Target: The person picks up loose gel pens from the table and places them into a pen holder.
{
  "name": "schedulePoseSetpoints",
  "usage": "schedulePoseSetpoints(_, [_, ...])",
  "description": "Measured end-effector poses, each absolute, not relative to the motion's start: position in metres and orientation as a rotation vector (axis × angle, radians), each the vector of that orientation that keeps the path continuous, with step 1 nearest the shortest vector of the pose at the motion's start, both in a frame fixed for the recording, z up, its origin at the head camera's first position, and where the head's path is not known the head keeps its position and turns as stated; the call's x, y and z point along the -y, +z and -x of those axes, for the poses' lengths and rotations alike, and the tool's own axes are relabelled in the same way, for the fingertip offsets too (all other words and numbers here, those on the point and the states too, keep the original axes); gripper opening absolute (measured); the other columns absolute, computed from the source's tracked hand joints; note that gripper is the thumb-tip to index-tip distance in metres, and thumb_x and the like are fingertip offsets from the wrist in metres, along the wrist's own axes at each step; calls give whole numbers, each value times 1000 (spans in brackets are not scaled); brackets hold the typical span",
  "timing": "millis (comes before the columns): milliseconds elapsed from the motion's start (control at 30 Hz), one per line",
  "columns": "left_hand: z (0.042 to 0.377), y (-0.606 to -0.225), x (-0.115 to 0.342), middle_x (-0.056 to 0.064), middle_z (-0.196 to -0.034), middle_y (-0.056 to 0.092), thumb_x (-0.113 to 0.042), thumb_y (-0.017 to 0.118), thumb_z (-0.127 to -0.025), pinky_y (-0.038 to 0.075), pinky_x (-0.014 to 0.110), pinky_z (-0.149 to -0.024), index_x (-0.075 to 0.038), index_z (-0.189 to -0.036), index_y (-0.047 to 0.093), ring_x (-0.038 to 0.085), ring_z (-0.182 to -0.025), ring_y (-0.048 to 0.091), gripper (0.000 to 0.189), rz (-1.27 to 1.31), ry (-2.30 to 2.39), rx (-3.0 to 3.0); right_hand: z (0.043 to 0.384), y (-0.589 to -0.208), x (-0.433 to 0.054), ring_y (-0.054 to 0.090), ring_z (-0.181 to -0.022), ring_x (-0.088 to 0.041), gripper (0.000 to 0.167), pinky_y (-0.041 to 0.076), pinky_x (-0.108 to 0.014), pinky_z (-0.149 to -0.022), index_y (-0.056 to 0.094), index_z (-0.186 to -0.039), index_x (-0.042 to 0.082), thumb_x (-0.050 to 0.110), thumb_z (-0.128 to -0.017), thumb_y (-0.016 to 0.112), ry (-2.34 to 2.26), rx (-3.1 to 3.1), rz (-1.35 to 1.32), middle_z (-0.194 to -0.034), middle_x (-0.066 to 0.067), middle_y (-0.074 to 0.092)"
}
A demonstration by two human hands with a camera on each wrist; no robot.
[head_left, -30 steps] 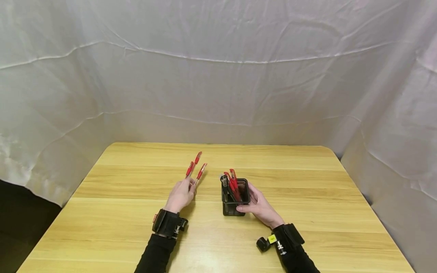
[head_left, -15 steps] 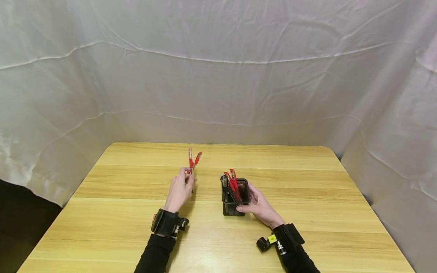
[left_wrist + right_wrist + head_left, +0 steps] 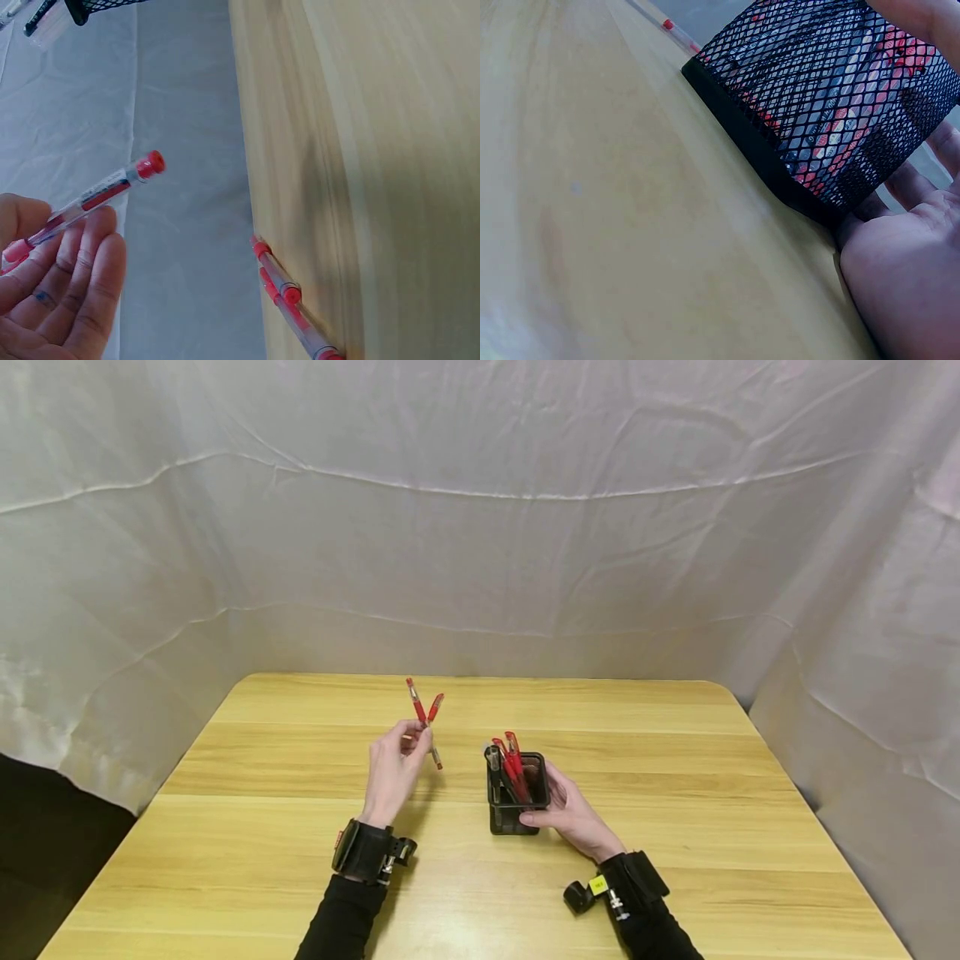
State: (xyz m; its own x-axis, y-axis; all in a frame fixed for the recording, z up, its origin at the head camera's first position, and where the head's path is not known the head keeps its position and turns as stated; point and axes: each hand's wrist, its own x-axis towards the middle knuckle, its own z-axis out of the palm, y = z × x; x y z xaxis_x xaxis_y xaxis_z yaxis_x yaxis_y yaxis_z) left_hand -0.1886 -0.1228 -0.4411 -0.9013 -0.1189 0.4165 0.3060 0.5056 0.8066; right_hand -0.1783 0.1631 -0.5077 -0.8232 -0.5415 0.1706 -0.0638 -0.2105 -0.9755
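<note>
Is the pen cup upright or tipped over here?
Upright: the cup stands base-down on the table, red pens poking out of its top, the right hand holding its side.

A clear, red-ended pen (image 3: pixel 97 196) is held tilted by the left hand (image 3: pixel 392 770); an upright black mesh holder (image 3: pixel 503 821) of red and black pens (image 3: pixel 517 768) is gripped on the table (image 3: pixel 675 760) by the right hand (image 3: pixel 573 817).

Several pens (image 3: pixel 515 767) lean inside the holder (image 3: pixel 501 822) on the table (image 3: pixel 675 760), right of two loose pens (image 3: pixel 280 277).
</note>
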Motion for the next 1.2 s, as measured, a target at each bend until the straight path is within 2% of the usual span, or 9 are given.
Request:
schedulePoseSetpoints(400, [179,-423,116,16,-90,75,-9,68,-94,63,29,-65,1,-100,71,26,-71,75,12,305,-1342,2150,178,-508,-164,41,-140,6,98,35,-13,-114,19,-159,0,-2,-80,77,-2090,-1748,683,-159,4,40])
schedulePoseSetpoints(733, [165,-403,106,11,-88,76,-5,73,-89,58,17,-66,-3,-97,74,19,-72,74,7,457,-1247,2022,178,-507,-164,42,-141,4,95,34,-12,-115,21,-158,1,-1,-82,77,-2091,-1747,709,-158,3,43])
schedulePoseSetpoints(1000, [156,-393,97,13,-86,76,5,73,-84,60,23,-68,2,-97,69,20,-70,73,14,638,-1261,1928,180,-508,-164,42,-141,3,93,34,-13,-115,23,-158,1,-2,-82,77,-2094,-1738,730,-159,-1,42])
schedulePoseSetpoints(1200, [149,-387,90,11,-84,75,6,71,-84,60,24,-70,-2,-92,69,18,-71,71,12,712,-1226,1923,180,-509,-164,43,-142,1,91,35,-14,-116,25,-158,3,-2,-82,76,-2089,-1739,728,-158,1,43])
